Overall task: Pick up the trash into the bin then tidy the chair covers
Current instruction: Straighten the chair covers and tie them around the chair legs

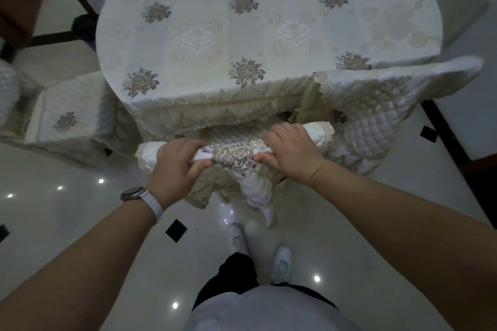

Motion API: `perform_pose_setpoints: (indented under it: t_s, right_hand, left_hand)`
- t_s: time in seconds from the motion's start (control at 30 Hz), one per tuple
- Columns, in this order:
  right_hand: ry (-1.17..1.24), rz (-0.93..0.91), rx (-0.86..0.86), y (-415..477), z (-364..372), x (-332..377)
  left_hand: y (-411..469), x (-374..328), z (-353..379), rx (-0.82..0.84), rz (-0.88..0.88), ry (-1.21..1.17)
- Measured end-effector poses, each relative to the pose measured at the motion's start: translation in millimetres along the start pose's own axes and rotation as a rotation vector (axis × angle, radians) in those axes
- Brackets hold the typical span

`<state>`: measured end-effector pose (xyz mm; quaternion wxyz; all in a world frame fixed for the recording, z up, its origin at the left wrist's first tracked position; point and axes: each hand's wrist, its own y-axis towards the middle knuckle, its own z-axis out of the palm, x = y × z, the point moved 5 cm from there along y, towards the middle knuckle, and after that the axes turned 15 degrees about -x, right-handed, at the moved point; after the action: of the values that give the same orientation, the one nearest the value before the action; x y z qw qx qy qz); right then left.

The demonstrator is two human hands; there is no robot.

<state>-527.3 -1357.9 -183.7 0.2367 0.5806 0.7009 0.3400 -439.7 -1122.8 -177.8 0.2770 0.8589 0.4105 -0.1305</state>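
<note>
You're on the tidying step: your left hand (173, 161) and right hand (291, 152) both clutch the chair cover (233, 154) along the backrest's top edge; next, tug it down evenly

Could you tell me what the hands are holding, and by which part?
The left hand and the right hand both grip the chair cover along its top edge, either side of its embroidered flower.

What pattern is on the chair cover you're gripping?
Brown-gold embroidered rose on the white chair cover, clearest in head view.
</note>
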Motion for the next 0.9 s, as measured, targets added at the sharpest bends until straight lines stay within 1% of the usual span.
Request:
perform_pose_setpoints:
  t_s: [0.37, 0.63, 0.9]
  right_hand:
    - [-0.046, 0.013, 0.093, 45, 48, -31]
    - [-0.059, 0.066, 0.220, 52, 81, -45]
    - [-0.019, 0.107, 0.258, 62, 97, -69]
  left_hand:
    - [68, 35, 11, -0.033, 0.044, -0.028]
    - [92, 64, 34, 0.019, 0.032, -0.053]
    - [117, 69, 47, 0.019, 0.044, -0.042]
